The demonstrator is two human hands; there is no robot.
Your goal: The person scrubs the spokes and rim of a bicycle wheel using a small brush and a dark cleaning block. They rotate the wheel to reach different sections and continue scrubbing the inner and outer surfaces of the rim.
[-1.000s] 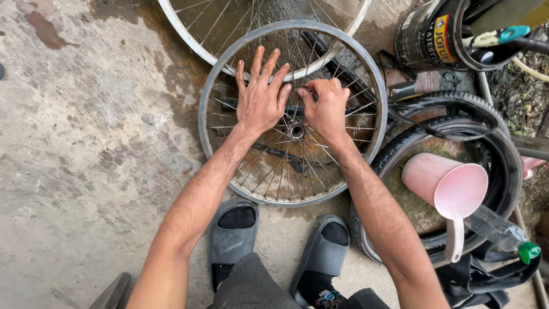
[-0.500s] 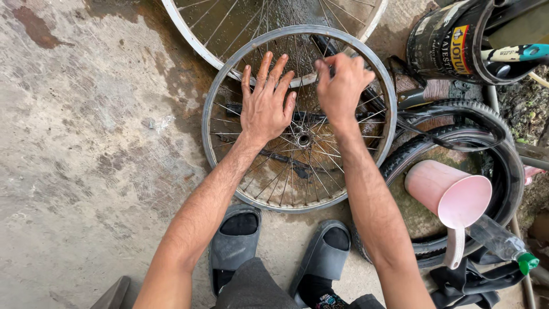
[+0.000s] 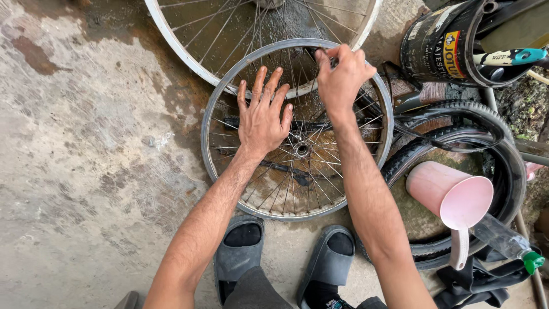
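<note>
Head view: a stained, damp concrete floor [image 3: 86, 143] spreads below, darker and wet toward the top. A spoked bicycle wheel [image 3: 229, 189] lies flat on it in front of the person's grey slide sandals [image 3: 240, 257], overlapping a larger white-rimmed wheel [image 3: 189, 57] behind. The left hand [image 3: 262, 117] rests open, fingers spread, on the spokes just above the hub [image 3: 302, 150]. The right hand [image 3: 342, 71] is at the far rim, its grip closed around something small there; what it pinches cannot be made out. To the right, a black tyre [image 3: 503, 171] rings a pink plastic jug [image 3: 452, 200] lying on its side, mouth toward the camera, nothing seen inside. A dark paint can [image 3: 443, 48] at top right holds a teal-handled tool [image 3: 509, 57]. A clear bottle with a green cap [image 3: 509, 243] lies beside the jug.
</note>
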